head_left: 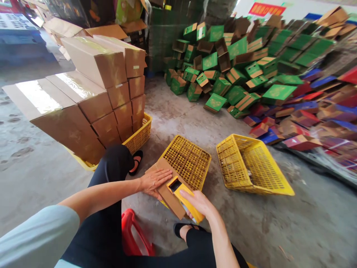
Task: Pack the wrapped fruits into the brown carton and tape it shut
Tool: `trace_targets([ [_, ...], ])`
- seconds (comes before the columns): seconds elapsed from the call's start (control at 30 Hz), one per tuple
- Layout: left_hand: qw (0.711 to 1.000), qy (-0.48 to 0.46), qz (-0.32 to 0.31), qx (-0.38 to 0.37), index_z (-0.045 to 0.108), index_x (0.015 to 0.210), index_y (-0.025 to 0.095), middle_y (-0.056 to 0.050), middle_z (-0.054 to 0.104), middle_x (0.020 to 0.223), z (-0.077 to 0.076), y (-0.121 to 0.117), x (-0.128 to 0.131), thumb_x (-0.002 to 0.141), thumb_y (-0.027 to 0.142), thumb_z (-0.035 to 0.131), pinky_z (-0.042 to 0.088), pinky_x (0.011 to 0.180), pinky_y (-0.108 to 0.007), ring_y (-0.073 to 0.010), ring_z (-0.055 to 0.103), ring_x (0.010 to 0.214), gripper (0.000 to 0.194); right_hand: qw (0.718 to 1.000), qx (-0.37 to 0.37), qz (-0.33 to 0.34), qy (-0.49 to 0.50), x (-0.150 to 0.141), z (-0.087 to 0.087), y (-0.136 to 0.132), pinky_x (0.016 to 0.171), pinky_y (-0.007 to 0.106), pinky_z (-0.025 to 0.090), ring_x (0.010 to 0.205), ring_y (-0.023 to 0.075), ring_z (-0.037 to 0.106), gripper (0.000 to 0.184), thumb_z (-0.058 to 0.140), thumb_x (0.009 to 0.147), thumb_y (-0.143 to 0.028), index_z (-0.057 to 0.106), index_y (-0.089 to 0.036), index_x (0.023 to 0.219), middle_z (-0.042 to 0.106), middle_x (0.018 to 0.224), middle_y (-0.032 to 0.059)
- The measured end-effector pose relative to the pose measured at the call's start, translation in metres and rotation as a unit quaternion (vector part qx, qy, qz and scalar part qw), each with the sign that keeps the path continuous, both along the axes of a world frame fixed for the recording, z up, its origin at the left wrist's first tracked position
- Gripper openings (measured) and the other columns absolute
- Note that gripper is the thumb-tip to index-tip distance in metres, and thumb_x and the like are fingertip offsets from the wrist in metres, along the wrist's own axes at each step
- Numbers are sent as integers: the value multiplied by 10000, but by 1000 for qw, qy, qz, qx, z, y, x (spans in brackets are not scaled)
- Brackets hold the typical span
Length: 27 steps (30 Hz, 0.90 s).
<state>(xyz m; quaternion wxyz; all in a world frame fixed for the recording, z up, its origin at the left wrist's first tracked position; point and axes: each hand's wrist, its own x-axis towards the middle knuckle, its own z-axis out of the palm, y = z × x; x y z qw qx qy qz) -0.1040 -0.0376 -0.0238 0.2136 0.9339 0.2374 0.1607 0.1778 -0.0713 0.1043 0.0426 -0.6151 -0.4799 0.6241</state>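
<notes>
A folded-flat piece of brown cardboard lies across the near side of an upturned yellow plastic crate. My left hand presses on the cardboard with its fingers stretched out flat. In my right hand is a yellow handheld device with a dark screen, which looks like a handheld inkjet printer. It rests on or just over the cardboard, right of my left hand; its underside is hidden.
Taped cardboard boxes are stacked in a yellow crate at left. Another yellow crate lies at right. Green boxes and red-and-blue boxes are heaped behind. A red plastic stool is by my legs.
</notes>
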Motion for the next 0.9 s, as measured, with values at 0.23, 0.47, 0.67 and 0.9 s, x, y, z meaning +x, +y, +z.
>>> trace_targets([
  [0.23, 1000, 15, 12, 6, -7, 1690, 97, -269, 126, 1721, 2, -5, 0, 883, 845, 513, 144, 1303, -554, -402, 178, 1605, 1217, 999, -20, -30, -24, 11, 1, -17, 440, 261, 521, 441, 168, 609, 413, 602, 987, -532, 660, -148, 847, 630, 530, 53],
  [0.47, 999, 38, 7, 2, -52, 1686, 93, -260, 106, 1728, -1, -24, 25, 868, 842, 535, 135, 1298, -585, -413, 128, 1613, 1254, 998, 2, -16, -66, 9, -7, -15, 440, 259, 525, 442, 174, 630, 521, 564, 974, -614, 654, -168, 720, 649, 535, 79],
  [0.67, 999, 24, 16, 27, -59, 1676, 60, -285, 156, 1712, -6, -32, 38, 886, 797, 563, 202, 1286, -581, -419, 147, 1608, 1247, 995, 17, 10, -93, 7, -2, -14, 465, 276, 549, 458, 192, 655, 525, 565, 959, -618, 679, -162, 724, 678, 563, 102],
  [0.9, 998, 57, 4, 21, -38, 1676, 50, -289, 117, 1716, -5, -26, 36, 872, 810, 566, 207, 1286, -578, -426, 134, 1608, 1260, 996, 21, 9, -83, 5, 1, -15, 446, 269, 538, 473, 206, 673, 532, 539, 989, -594, 672, -154, 721, 680, 571, 126],
])
